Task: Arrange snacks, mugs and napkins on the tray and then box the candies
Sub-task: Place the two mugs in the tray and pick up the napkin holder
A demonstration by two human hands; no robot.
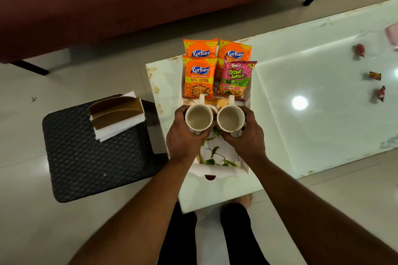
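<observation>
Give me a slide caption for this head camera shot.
Left hand and right hand each hold a mug over the tray, behind four snack packs.

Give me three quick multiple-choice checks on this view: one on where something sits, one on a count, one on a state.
1. Where is the stack of white paper napkins?
A. On the dark woven stool
B. On the white tray
C. On the glass table by the candies

2. How many orange Kurkure snack packets lie on the white rectangular tray?
A. One
B. Three
C. Five

3. What are the hands doing?
A. Both empty
B. Both on one mug
C. Each grips its own mug

Answers: 1 A, the napkins rest in a brown holder on the dark woven stool. 2 B, three orange packets beside one pink. 3 C, the left hand holds the left white ceramic mug, the right hand the right white ceramic mug.
</observation>
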